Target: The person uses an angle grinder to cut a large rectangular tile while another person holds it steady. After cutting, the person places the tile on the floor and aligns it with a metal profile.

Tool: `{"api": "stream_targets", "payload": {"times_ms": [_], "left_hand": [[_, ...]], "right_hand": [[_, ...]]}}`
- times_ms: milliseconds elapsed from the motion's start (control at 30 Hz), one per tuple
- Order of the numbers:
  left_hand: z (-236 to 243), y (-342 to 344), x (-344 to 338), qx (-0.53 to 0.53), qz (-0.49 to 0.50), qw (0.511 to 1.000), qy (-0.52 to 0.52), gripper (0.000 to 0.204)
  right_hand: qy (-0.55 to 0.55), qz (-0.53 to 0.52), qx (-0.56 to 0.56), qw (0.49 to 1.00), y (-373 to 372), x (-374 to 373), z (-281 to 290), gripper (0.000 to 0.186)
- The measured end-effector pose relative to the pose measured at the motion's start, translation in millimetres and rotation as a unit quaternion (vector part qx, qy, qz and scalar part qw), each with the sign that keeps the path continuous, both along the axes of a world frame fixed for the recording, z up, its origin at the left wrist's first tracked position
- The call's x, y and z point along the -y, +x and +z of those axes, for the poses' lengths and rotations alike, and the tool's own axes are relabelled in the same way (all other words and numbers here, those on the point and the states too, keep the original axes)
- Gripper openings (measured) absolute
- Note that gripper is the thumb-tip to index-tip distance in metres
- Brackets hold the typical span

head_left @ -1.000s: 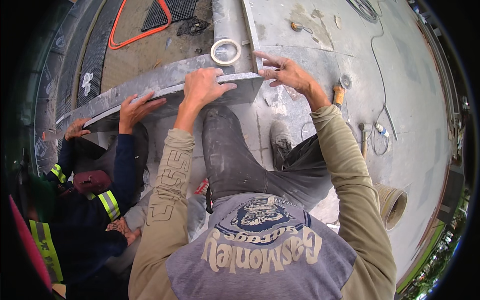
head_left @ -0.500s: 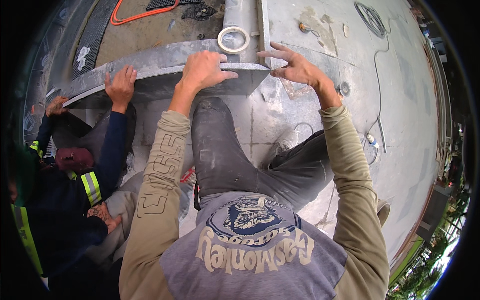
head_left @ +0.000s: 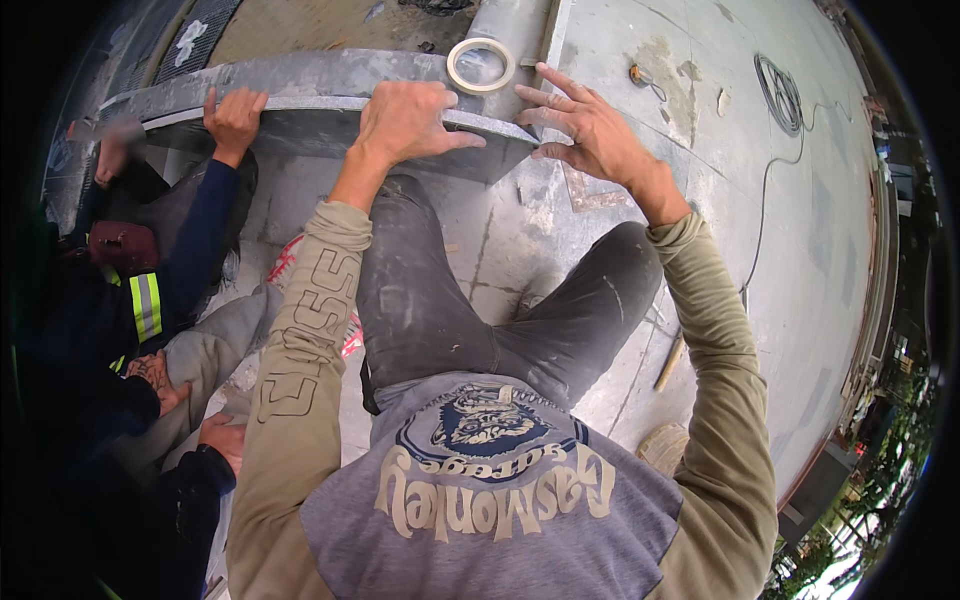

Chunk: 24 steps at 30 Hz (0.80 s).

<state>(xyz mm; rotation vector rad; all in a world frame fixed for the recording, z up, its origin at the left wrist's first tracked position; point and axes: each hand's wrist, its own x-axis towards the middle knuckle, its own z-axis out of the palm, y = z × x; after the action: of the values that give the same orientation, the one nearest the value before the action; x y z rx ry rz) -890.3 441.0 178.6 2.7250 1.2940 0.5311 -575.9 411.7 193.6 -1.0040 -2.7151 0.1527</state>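
Note:
A long grey slab (head_left: 310,122) stands on edge in front of me, its pale cut rim running left to right. My left hand (head_left: 408,122) hooks its fingers over that rim, the thumb stretched along it toward the right. At the slab's right-hand corner is my right hand (head_left: 592,132), fingers spread and thumb near the corner; it seems to touch there without gripping. A roll of tape (head_left: 481,66), pale and ring-shaped, lies on the grey ledge (head_left: 330,72) just beyond, between my hands. To the left, a co-worker's hand (head_left: 234,120) also holds the slab's rim.
Another person's tattooed hand (head_left: 152,378) rests at the lower left. A coiled cable (head_left: 778,92) and a small orange-and-dark object (head_left: 638,74) lie on the grey floor (head_left: 740,200) to the right. An L-shaped metal piece (head_left: 596,196) sits beyond my right knee.
The view has shifted, so the slab and tape sit higher in the picture. Both my hands keep their places at the slab. Another hand now shows at the lower left.

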Motion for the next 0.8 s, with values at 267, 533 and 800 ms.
{"api": "stream_targets", "payload": {"times_ms": [267, 533, 800], "left_hand": [[-34.3, 41.5, 52.3, 0.062, 0.081, 0.987, 0.126, 0.066], [-29.4, 92.8, 60.6, 0.036, 0.193, 0.976, 0.093, 0.075], [-20.1, 101.5, 61.8, 0.018, 0.181, 0.983, 0.025, 0.053]], "right_hand": [[-0.137, 0.115, -0.019, 0.984, 2.3, -32.8, -0.1, 0.056], [-0.133, 0.157, -0.093, 0.974, 9.6, -35.1, -13.6, 0.061], [-0.149, 0.171, -0.071, 0.971, 10.6, -42.5, -4.1, 0.057]]}}
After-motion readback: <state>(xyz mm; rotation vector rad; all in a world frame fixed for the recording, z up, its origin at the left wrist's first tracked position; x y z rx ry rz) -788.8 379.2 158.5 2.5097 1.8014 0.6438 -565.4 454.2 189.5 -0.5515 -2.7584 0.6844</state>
